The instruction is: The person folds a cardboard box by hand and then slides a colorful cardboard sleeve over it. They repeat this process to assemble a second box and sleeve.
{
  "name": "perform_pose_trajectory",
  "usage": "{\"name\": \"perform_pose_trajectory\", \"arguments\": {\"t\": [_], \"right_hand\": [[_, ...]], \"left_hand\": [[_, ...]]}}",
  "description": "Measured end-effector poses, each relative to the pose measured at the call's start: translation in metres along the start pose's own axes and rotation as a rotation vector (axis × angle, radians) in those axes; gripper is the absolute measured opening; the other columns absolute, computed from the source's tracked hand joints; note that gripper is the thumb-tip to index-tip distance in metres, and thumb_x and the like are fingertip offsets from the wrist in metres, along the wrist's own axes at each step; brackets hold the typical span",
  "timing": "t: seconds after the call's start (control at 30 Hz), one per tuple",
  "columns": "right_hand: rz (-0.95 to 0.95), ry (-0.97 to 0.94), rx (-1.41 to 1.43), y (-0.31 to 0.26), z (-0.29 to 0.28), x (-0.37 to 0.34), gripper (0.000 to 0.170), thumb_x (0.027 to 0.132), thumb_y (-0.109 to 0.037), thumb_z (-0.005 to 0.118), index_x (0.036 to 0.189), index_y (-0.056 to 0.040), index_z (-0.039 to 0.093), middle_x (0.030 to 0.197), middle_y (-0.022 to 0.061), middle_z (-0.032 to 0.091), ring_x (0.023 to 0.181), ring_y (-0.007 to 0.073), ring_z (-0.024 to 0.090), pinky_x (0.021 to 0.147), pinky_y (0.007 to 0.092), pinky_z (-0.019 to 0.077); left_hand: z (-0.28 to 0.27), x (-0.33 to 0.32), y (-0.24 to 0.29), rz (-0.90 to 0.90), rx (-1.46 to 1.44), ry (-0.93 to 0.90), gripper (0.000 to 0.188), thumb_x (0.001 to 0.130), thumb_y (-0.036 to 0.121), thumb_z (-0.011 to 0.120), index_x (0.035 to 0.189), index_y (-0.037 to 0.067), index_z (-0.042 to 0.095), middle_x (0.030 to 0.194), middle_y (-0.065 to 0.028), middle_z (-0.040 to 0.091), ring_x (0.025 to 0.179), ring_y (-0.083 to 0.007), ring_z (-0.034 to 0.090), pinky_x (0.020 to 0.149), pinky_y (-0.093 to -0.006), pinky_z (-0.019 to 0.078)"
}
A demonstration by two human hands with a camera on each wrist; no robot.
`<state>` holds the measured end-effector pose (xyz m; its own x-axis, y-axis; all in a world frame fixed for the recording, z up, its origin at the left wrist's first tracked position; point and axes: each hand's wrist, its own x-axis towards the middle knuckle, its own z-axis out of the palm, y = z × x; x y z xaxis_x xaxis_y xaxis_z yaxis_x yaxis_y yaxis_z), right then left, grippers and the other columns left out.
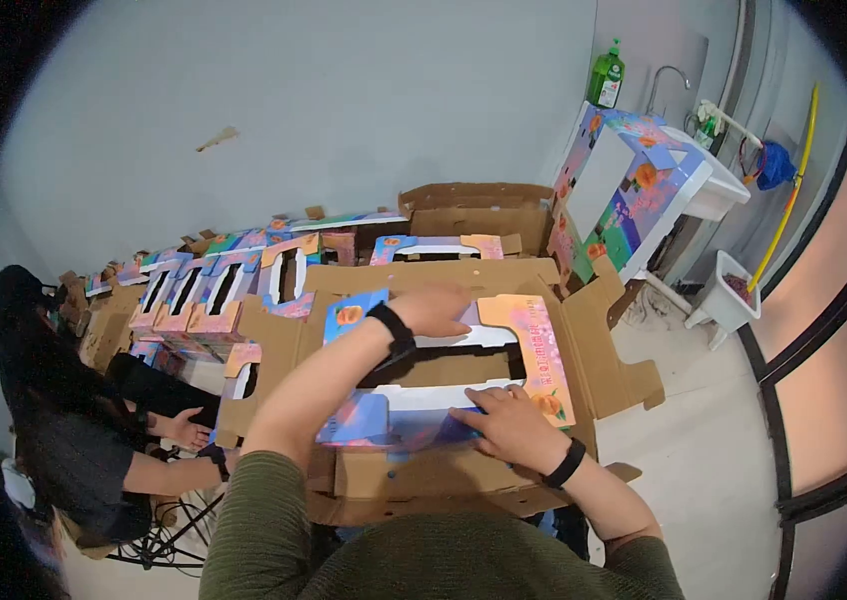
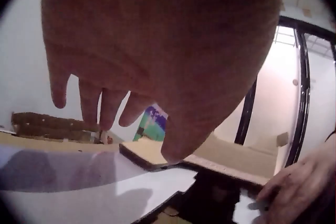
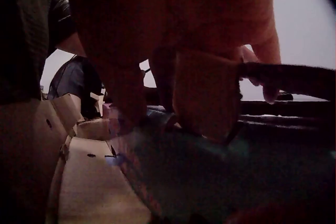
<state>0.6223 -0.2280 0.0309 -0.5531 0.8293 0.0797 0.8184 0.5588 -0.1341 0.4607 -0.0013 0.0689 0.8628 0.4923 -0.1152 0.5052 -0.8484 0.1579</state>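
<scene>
Carton, grey wall, pale floor

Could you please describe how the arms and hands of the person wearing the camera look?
The left hand and the right hand are bare, without gloves. A black wristband is on the left wrist, and another black band on the right. Dark green, ribbed fabric sleeves end around the elbows. No cables or printed markings are visible on them.

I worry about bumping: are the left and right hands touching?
Apart. The head view shows a gap: the left hand over the far side of the box, the right hand at its near side.
</scene>
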Motion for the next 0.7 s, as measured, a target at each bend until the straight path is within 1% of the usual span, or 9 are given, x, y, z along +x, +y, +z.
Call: {"name": "perform_pose_trajectory", "arguments": {"t": [0.03, 0.13, 0.17, 0.27, 0.37, 0.47, 0.57, 0.67, 0.7], "right_hand": [[-0.001, 0.005, 0.004, 0.000, 0.002, -0.001, 0.056, 0.086, -0.029, 0.074, 0.139, -0.0213, 0.060, 0.142, 0.0142, 0.056, 0.127, 0.0313, 0.054, 0.105, 0.0558, 0.0416], [0.005, 0.002, 0.020, 0.001, 0.000, -0.001, 0.056, 0.086, -0.028, 0.074, 0.139, -0.0214, 0.059, 0.142, 0.0146, 0.056, 0.128, 0.0317, 0.054, 0.106, 0.0558, 0.0408], [0.003, 0.011, 0.018, 0.000, 0.001, -0.001, 0.056, 0.086, -0.028, 0.074, 0.139, -0.0213, 0.060, 0.142, 0.0147, 0.056, 0.128, 0.0316, 0.054, 0.105, 0.0553, 0.0409], [0.000, 0.011, 0.016, 0.000, 0.000, -0.001, 0.055, 0.086, -0.030, 0.074, 0.139, -0.0212, 0.060, 0.142, 0.0149, 0.056, 0.127, 0.0313, 0.054, 0.104, 0.0542, 0.0410], [0.002, 0.004, 0.015, -0.001, 0.000, 0.001, 0.053, 0.087, -0.032, 0.073, 0.138, -0.0211, 0.061, 0.141, 0.0147, 0.057, 0.127, 0.0310, 0.054, 0.104, 0.0537, 0.0407], [-0.003, 0.003, 0.002, -0.001, -0.002, 0.001, 0.052, 0.087, -0.033, 0.072, 0.137, -0.0208, 0.062, 0.141, 0.0144, 0.057, 0.126, 0.0307, 0.054, 0.103, 0.0535, 0.0406], [-0.015, 0.007, -0.015, -0.001, -0.003, 0.001, 0.050, 0.087, -0.033, 0.072, 0.135, -0.0207, 0.063, 0.141, 0.0139, 0.057, 0.125, 0.0303, 0.055, 0.102, 0.0530, 0.0403], [-0.034, 0.028, -0.074, -0.002, -0.003, 0.001, 0.049, 0.088, -0.036, 0.071, 0.134, -0.0207, 0.063, 0.140, 0.0123, 0.057, 0.122, 0.0281, 0.056, 0.100, 0.0509, 0.0413], [-0.042, 0.035, -0.101, -0.002, -0.005, 0.000, 0.049, 0.088, -0.038, 0.070, 0.134, -0.0206, 0.063, 0.139, 0.0117, 0.057, 0.120, 0.0271, 0.057, 0.098, 0.0500, 0.0418]], "left_hand": [[0.011, 0.015, -0.004, 0.004, 0.022, -0.009, 0.074, 0.093, 0.050, 0.065, 0.144, 0.001, 0.047, 0.135, -0.0261, 0.059, 0.127, -0.0426, 0.055, 0.109, -0.0485, 0.0424], [0.018, 0.024, 0.016, -0.006, 0.057, 0.112, 0.080, 0.091, 0.056, 0.065, 0.146, 0.003, 0.044, 0.135, -0.0269, 0.058, 0.126, -0.0438, 0.055, 0.108, -0.0497, 0.0428], [0.033, 0.032, 0.010, -0.012, -0.017, 0.133, 0.083, 0.089, 0.060, 0.065, 0.146, 0.003, 0.044, 0.136, -0.0280, 0.058, 0.128, -0.0444, 0.054, 0.109, -0.0494, 0.0421], [0.052, 0.042, 0.005, -0.079, -0.162, 0.202, 0.081, 0.089, 0.057, 0.067, 0.145, 0.003, 0.045, 0.136, -0.0284, 0.057, 0.128, -0.0439, 0.053, 0.109, -0.0491, 0.0421], [0.058, 0.043, 0.000, -0.030, -0.193, 0.270, 0.078, 0.091, 0.053, 0.067, 0.145, 0.002, 0.045, 0.136, -0.0289, 0.057, 0.129, -0.0432, 0.053, 0.108, -0.0482, 0.0429], [0.058, 0.046, 0.001, -0.002, -0.072, 0.315, 0.074, 0.092, 0.049, 0.067, 0.143, 0.000, 0.046, 0.134, -0.0286, 0.058, 0.127, -0.0422, 0.055, 0.106, -0.0474, 0.0447], [0.056, 0.046, 0.005, -0.036, -0.069, 0.297, 0.077, 0.092, 0.051, 0.067, 0.142, -0.003, 0.044, 0.131, -0.0286, 0.060, 0.124, -0.0420, 0.057, 0.105, -0.0474, 0.0457], [0.031, 0.037, 0.025, -0.112, -0.240, 0.295, 0.081, 0.092, 0.051, 0.067, 0.144, -0.004, 0.040, 0.128, -0.0286, 0.062, 0.123, -0.0415, 0.058, 0.104, -0.0475, 0.0466], [0.022, 0.034, 0.030, -0.152, -0.278, 0.243, 0.080, 0.092, 0.051, 0.067, 0.144, -0.005, 0.039, 0.129, -0.0293, 0.061, 0.123, -0.0421, 0.058, 0.104, -0.0482, 0.0465]]}}
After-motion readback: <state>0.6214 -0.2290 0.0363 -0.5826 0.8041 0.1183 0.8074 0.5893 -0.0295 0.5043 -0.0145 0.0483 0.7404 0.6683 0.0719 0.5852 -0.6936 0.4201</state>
